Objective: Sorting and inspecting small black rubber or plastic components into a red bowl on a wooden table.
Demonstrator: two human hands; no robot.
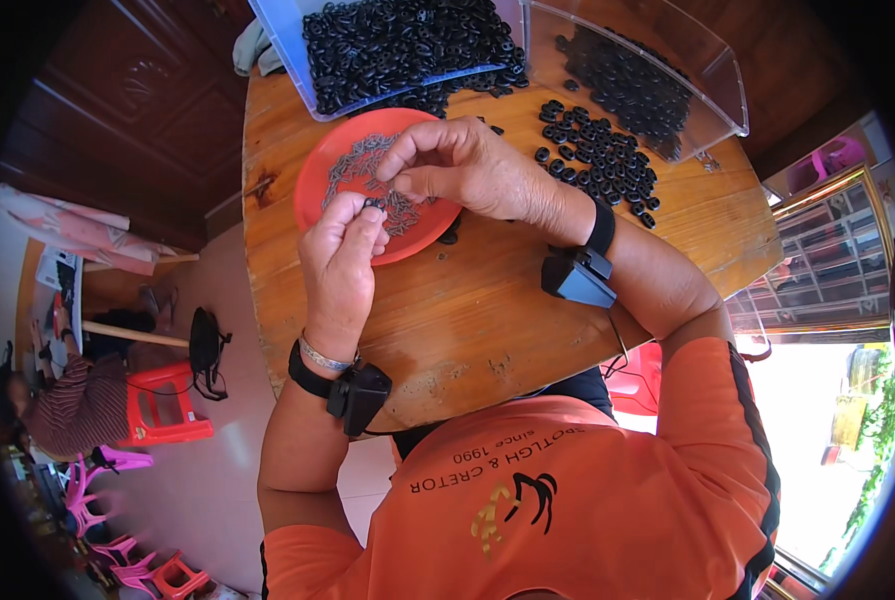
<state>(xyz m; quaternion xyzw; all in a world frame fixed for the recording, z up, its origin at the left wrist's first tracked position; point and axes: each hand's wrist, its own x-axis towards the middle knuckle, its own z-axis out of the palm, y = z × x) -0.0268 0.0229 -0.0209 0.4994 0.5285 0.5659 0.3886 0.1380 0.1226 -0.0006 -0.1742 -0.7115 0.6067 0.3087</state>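
Observation:
Over an orange plate (312, 190) of small grey metal pieces (403, 214), which look like screws or pins, both hands are close together. My left hand (339, 250) pinches a small black plastic part (374, 203) between thumb and forefinger. Just beyond it, my right hand (472, 172) comes in from the right with its thumb and fingertips drawn together. What those fingertips hold, if anything, is too small to make out. A small gap separates the fingertips of the two hands.
A translucent bin (302, 70) heaped with black oval parts stands at the far edge. Beside it is a clear box (712, 100) with more. Loose black parts (592, 150) lie on the wooden table (487, 320). On the left are a red stool (172, 405) and another person (82, 400).

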